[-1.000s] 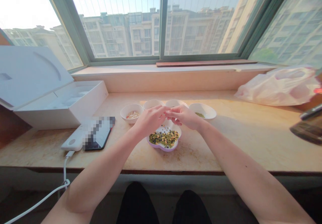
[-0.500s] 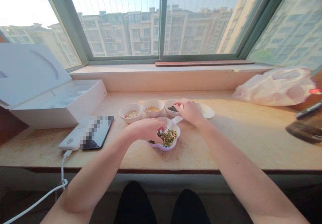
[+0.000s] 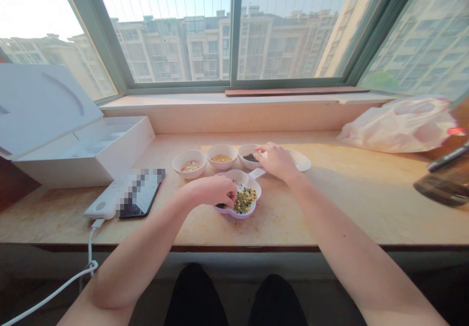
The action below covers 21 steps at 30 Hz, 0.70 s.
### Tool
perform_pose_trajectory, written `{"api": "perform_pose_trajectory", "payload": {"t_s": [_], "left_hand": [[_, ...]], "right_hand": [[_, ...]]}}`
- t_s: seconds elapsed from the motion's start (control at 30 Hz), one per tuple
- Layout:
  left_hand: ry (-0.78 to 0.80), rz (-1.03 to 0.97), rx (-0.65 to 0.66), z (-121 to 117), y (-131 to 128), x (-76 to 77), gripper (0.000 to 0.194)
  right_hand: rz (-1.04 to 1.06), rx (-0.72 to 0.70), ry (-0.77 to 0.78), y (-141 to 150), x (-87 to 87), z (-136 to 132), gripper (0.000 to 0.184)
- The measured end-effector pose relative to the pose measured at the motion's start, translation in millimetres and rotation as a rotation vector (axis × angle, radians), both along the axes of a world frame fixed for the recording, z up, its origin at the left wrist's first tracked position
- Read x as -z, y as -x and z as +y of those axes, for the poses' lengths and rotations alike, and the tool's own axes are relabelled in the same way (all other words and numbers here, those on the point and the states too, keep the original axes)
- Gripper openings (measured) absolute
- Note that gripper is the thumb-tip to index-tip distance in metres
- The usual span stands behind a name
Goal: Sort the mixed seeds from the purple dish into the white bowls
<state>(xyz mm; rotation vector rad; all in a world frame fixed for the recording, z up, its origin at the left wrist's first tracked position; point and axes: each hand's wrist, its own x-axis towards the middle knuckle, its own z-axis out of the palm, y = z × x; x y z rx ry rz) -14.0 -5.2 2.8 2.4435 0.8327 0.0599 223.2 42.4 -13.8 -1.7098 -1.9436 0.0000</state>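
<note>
My left hand reaches over a white flower-shaped dish with a lilac rim, its fingertips down among the mixed green, dark and yellow beans. My right hand hangs at the edge of a white bowl of black beans, fingertips bunched just above it. Whether either hand holds a bean is hidden. A white bowl of pale flakes and a white bowl of yellow grains stand behind the dish. A white saucer lies partly behind my right hand.
A stone sill carries everything. On its left stand an open white box, a power bank with a white cable and a pixelated phone. A plastic bag lies at right, below a window.
Over the past second my hands have parted from above the dish. My left hand has gone down into the beans, and my right hand has moved back to the black bean bowl.
</note>
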Motion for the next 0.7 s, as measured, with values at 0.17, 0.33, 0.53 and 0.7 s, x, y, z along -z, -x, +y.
{"api": "perform_pose_trajectory", "payload": {"t_s": [0.17,0.33,0.53,0.7], "left_hand": [[-0.021,-0.003,0.017,-3.1,-0.1,-0.6,0.033],[-0.081,-0.086,0.023,-0.2,2.7,0.5,0.033],[-0.045,-0.195,0.013,9.3,6.9,10.4,0.03],[-0.075,-0.214,-0.053,9.0,4.3,7.3,0.024]], "right_hand": [[0.018,-0.028,-0.015,-1.2,1.0,0.7,0.026],[0.071,-0.055,-0.058,-5.6,2.4,3.1,0.026],[0.114,-0.069,-0.076,-5.7,1.7,3.4,0.025],[0.136,-0.073,-0.079,-4.2,0.1,2.0,0.025]]}}
